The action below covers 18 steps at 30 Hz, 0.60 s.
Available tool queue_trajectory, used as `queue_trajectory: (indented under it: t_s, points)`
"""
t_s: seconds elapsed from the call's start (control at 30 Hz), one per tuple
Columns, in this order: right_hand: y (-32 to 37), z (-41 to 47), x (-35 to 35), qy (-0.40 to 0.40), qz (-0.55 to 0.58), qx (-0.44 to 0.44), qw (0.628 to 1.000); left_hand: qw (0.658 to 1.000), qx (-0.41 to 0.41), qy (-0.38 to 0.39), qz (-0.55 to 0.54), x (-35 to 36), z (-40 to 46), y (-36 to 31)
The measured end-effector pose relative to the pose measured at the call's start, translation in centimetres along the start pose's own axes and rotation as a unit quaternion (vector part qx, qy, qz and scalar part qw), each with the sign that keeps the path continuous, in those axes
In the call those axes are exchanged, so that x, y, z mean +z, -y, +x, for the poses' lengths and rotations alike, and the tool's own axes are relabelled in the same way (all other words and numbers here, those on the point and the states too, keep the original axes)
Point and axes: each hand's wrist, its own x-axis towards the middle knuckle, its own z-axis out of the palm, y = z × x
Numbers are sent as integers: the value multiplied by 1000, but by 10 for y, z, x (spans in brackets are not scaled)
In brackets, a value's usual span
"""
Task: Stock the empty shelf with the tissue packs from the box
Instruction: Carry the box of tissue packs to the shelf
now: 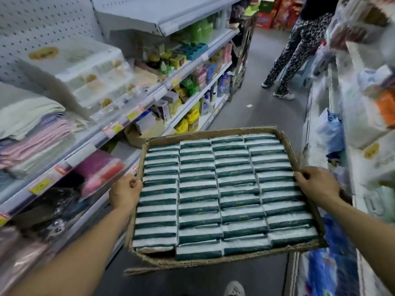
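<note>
Shelving (119,124) along the left of the aisle, stocked with folded cloths and bottles. Box (287,146), open cardboard, carried at waist height in mid-aisle. Packs (218,189), green and white, fill it in four tight columns. Left hand (125,192) curled over the left wall; right hand (316,184) curled over the right wall.

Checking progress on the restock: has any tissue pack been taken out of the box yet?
No: the box looks full of tissue packs, and the left hand and right hand grip its sides.
</note>
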Motion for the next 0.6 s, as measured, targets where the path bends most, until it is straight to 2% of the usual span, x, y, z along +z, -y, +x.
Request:
queue_trajectory:
  t_s: [0.27, 0.4, 0.6]
  points:
    - [24, 167, 18, 28, -50, -106, 993, 983, -139, -110, 42, 67, 12, -53]
    - [52, 253, 52, 46, -33, -151, 987, 974, -175, -139, 37, 106, 44, -61]
    - [83, 340, 92, 84, -18, -222, 971, 965, -222, -138, 25, 141, 70, -58]
